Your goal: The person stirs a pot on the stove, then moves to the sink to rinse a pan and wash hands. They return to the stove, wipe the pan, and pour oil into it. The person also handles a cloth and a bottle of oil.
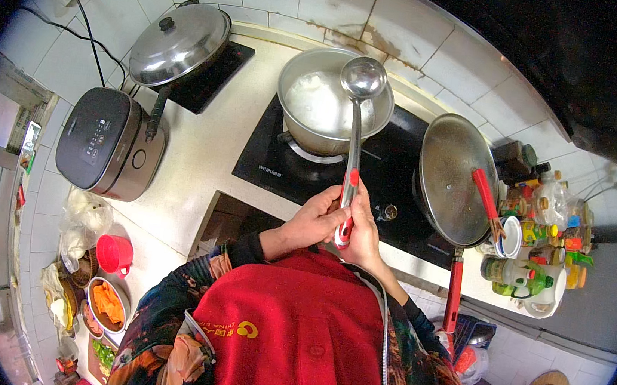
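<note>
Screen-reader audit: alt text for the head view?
A person's left hand and right hand hold a metal ladle, its bowl seemingly above a pot on a black stove; a red-handled pan sits right, a rice cooker left.

A dark rice cooker (109,147) stands beside a lidded pan (181,44). A bright red cup (113,252) sits near a bowl (124,298) of orange-coloured pieces (108,305).

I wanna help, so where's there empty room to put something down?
The white counter is bare between the rice cooker and the black gas stove. It's crowded right of the red-handled pan, with bottles, and around the red cup.
</note>
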A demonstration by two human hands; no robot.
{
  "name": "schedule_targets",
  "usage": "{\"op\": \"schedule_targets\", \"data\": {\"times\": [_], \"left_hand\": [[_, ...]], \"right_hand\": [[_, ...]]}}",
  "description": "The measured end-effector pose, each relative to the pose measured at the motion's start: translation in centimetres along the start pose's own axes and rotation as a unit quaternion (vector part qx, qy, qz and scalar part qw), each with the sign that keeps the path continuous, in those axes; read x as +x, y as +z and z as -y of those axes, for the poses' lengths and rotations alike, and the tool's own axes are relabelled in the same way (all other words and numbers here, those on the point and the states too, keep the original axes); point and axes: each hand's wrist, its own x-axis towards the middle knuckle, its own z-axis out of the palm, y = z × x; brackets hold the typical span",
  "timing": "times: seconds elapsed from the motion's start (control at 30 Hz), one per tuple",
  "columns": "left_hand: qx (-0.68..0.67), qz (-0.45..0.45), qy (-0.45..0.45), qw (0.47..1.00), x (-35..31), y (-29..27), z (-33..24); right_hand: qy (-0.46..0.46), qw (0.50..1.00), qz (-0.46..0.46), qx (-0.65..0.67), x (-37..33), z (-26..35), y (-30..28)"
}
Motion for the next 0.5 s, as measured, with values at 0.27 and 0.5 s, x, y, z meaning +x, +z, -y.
{"op": "schedule_targets", "data": {"times": [0.27, 0.5], "left_hand": [[-0.071, -0.069, -0.011, 0.995, 0.1, -0.4, 1.9], [-0.156, -0.036, -0.248, 0.955, -0.2, -2.6, 6.3]], "right_hand": [[0.026, 0.999, 0.037, 0.027, -0.5, 1.9, 0.9], [-0.056, 0.987, 0.004, -0.149, 0.3, 5.8, 0.3]]}}
